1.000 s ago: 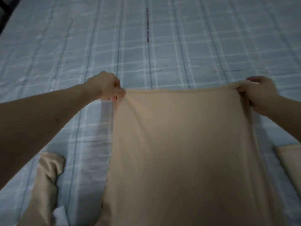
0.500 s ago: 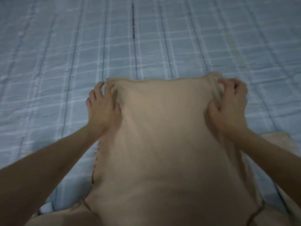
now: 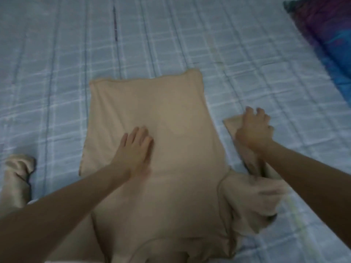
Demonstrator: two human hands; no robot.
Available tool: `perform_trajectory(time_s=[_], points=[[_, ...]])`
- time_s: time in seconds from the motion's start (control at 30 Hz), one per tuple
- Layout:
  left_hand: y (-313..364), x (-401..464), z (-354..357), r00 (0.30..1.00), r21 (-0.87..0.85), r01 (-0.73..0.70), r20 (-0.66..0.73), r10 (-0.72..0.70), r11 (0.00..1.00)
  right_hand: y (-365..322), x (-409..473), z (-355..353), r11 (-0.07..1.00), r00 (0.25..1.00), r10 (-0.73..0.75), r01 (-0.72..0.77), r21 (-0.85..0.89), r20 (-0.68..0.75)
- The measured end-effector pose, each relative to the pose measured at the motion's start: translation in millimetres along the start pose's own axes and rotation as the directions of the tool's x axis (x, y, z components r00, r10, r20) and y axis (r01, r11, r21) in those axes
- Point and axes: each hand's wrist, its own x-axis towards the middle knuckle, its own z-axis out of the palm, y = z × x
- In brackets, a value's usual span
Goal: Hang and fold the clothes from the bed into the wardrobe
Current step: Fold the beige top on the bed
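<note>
A beige long-sleeved shirt [image 3: 152,111] lies flat on the bed, its hem at the far end. My left hand [image 3: 135,147] rests flat on the middle of the shirt's body with straight fingers. My right hand [image 3: 254,128] grips the shirt's right sleeve [image 3: 230,122] near its cuff, to the right of the body. The sleeve bunches up by the shoulder [image 3: 252,202]. The left sleeve [image 3: 17,171] lies crumpled at the left edge of the view.
The bed is covered by a light blue checked sheet [image 3: 190,35]. A purple and blue pillow [image 3: 326,35] lies at the far right corner.
Both hands let go of the shirt's hem after laying it flat. My left hand moved onto the shirt's middle. My right hand moved right and took hold of the right sleeve.
</note>
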Motion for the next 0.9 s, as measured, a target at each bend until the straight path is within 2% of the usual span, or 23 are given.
perform_trajectory(time_s=[0.03,0.1,0.17,0.23,0.3,0.4,0.53,0.6,0.63,0.67,0.7,0.73,0.77,0.83,0.87,0.9], points=[[14,-3,-4,0.996,0.019,-0.085,-0.037,0.086,0.996,20,-7,-2,0.991,0.990,0.123,-0.126,0.044,0.070],[49,-11,-5,0.933,0.005,-0.346,-0.105,0.344,0.938,57,-19,-9,0.958,0.960,0.233,-0.254,0.131,0.158],[94,-20,-1,0.817,-0.026,-0.568,-0.134,0.561,0.822,87,-25,-21,0.935,0.952,0.254,-0.287,0.209,0.171],[136,-27,2,0.738,-0.083,-0.672,-0.156,0.657,0.736,102,-28,-33,0.899,0.946,0.274,-0.316,0.304,0.171],[178,-33,11,0.700,-0.119,-0.713,-0.165,0.695,0.691,121,-34,-45,0.795,0.919,0.340,-0.393,0.463,0.198],[220,-34,24,0.755,-0.159,-0.655,-0.086,0.651,0.739,155,-40,-58,0.548,0.850,0.478,-0.486,0.680,0.222],[244,-29,28,0.823,-0.169,-0.567,-0.085,0.561,0.806,213,-50,-88,0.290,0.683,0.711,-0.503,0.814,0.169],[249,-29,25,0.817,-0.165,-0.577,-0.117,0.565,0.800,239,-52,-103,0.080,0.665,0.704,-0.426,0.901,0.251],[251,-30,24,0.798,-0.158,-0.602,-0.137,0.587,0.782,251,-49,-108,0.014,0.653,0.707,-0.397,0.918,0.272],[253,-31,24,0.772,-0.146,-0.634,-0.155,0.616,0.759,258,-47,-109,-0.007,0.686,0.667,-0.385,0.923,0.291],[255,-32,23,0.747,-0.140,-0.664,-0.166,0.644,0.734,256,-53,-115,0.066,0.755,0.612,-0.344,0.937,0.234],[257,-33,22,0.730,-0.142,-0.683,-0.178,0.660,0.717,257,-54,-118,0.119,0.774,0.604,-0.322,0.939,0.189],[259,-33,22,0.729,-0.141,-0.683,-0.188,0.658,0.716,257,-53,-115,0.103,0.780,0.588,-0.333,0.937,0.212],[262,-34,25,0.768,-0.125,-0.636,-0.200,0.608,0.762,255,-59,-107,0.259,0.807,0.549,-0.410,0.875,0.216],[264,-35,29,0.799,-0.122,-0.595,-0.197,0.568,0.795,264,-58,-94,0.327,0.802,0.560,-0.444,0.834,0.208],[265,-36,34,0.835,-0.130,-0.544,-0.177,0.520,0.829,269,-61,-86,0.342,0.765,0.608,-0.492,0.800,0.211]])
